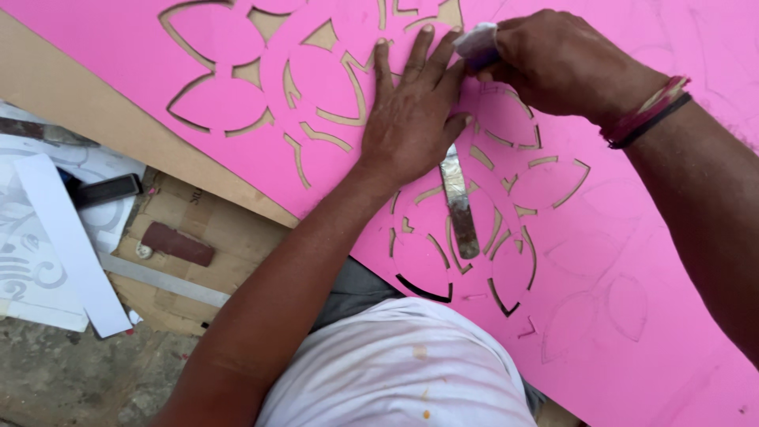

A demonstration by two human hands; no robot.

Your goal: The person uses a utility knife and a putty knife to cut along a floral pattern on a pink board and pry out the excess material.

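A large pink sheet [656, 261] with petal and leaf shapes cut through it lies over a brown board [95, 119]. My left hand [411, 119] presses flat on the sheet, fingers spread and pointing away from me. My right hand [561, 63] is closed around a small tool with a taped, pale purple handle [478, 46], its tip hidden against the sheet beside my left fingertips. A flat metal blade strip [458, 207] lies loose on the sheet just below my left hand. Bracelets ring my right wrist.
Left of the sheet lie cardboard [205, 229], a dark red block [178, 243], a metal ruler [162, 278], a black tool [107, 190] and white patterned sheets [39, 253]. Bare concrete floor shows at bottom left. My white-shirted body is at the bottom centre.
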